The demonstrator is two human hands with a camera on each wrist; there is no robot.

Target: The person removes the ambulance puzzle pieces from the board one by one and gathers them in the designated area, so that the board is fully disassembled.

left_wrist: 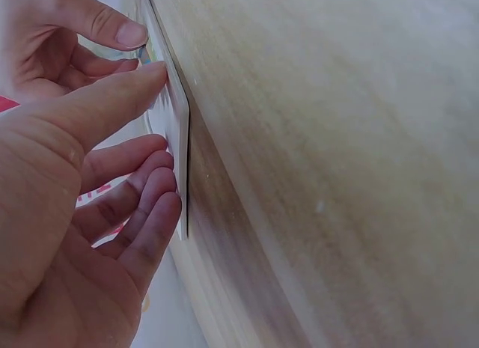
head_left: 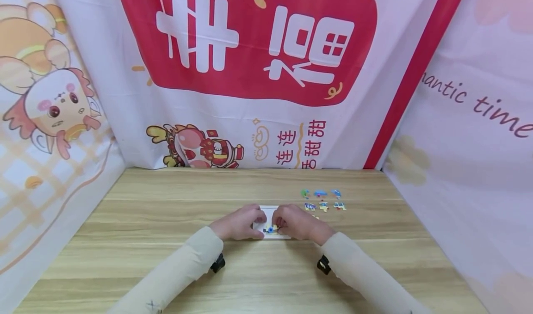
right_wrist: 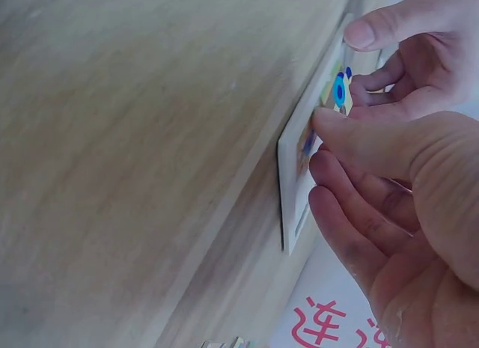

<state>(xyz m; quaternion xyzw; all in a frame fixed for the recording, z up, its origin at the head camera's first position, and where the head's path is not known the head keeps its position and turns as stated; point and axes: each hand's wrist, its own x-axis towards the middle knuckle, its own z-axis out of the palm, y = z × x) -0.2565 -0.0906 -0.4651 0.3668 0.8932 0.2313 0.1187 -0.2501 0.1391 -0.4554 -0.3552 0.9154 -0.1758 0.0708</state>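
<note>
A small white puzzle board (head_left: pixel 268 209) lies flat on the wooden table between both hands. Colourful puzzle pieces (head_left: pixel 270 230), with yellow and a blue ring, sit on its near part. My left hand (head_left: pixel 239 223) rests at the board's left side, its thumb and loosely bent fingertips touching it in the left wrist view. Over the board's right part, my right hand (head_left: pixel 300 223) pinches a small puzzle piece between thumb and forefinger, mostly hidden by the fingers. In the right wrist view, a yellow piece with a blue ring (right_wrist: pixel 340 90) shows beyond the right thumb.
Loose puzzle pieces lie in rows to the right of the board, among them a blue piece (head_left: pixel 320 193) and a yellow one (head_left: pixel 324 206). Printed cloth (head_left: pixel 266 113) hangs behind the wooden table (head_left: pixel 166 258) and along both its sides.
</note>
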